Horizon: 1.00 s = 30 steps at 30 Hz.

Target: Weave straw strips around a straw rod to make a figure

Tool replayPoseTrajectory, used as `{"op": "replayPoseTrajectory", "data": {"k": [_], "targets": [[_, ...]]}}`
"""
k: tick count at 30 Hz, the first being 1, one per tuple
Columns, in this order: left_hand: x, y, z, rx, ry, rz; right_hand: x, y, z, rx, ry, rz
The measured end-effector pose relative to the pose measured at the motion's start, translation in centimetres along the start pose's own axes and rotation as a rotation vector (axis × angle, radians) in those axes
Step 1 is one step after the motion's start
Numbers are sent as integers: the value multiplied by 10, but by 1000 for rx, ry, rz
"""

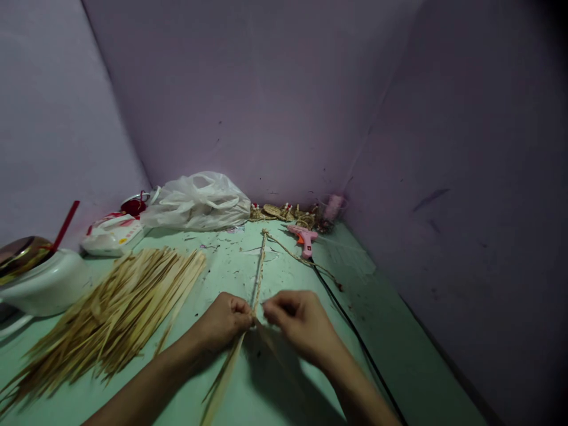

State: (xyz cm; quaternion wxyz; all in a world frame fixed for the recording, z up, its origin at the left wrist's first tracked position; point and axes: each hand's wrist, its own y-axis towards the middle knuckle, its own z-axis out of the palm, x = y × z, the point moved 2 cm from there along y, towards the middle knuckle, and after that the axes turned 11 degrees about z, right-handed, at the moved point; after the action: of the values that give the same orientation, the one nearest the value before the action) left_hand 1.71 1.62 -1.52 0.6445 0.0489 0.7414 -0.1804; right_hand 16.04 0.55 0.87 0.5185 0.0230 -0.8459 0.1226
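Observation:
A thin braided cord of pale dried fibre runs from a knot near the back of the green table down to my hands. My left hand is closed in a pinch on the lower end of the braid. Loose flat strips hang from there toward the table's front edge. Just right of the braid, my right hand is curled with thumb and fingertips close together; it is slightly blurred, and whether a strip is between them cannot be made out. A blurred strip slants below the hands.
Dried strips lie spread on the left, beside a white pot and a packet. Behind are a plastic bag and small woven pieces. A pink glue gun with a black cable lies right of the braid.

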Motion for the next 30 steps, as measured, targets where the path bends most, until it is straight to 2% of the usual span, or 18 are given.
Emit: {"op": "replayPoseTrajectory", "data": {"k": [1, 2, 4, 6, 9, 12, 19, 23, 26, 30], "targets": [[1, 0, -1, 17, -9, -6, -5, 6, -2, -52, 137, 56], [2, 0, -1, 27, -23, -12, -9, 12, -1, -50, 250, 125], [2, 0, -1, 37, -62, -4, -16, 20, 10, 72, 424, 255], [2, -1, 1, 68, -93, 30, -19, 21, 25, 177, 532, 353], [-1, -2, 3, 102, -56, 70, -19, 16, 41, 137, 561, 452], [-2, -3, 4, 79, -38, 66, -21, 7, 46, 36, 580, 472], [3, -2, 8, 0, -60, 8, -38, -6, 55, -33, 747, 486], [3, -3, 8, 3, -32, 43, -32, -6, 52, 49, 783, 461], [3, -5, 10, 67, -58, 43, -23, -2, 47, 138, 803, 494], [1, -4, 5, 54, 106, 103, -21, 6, 43, 70, 645, 427]]}}
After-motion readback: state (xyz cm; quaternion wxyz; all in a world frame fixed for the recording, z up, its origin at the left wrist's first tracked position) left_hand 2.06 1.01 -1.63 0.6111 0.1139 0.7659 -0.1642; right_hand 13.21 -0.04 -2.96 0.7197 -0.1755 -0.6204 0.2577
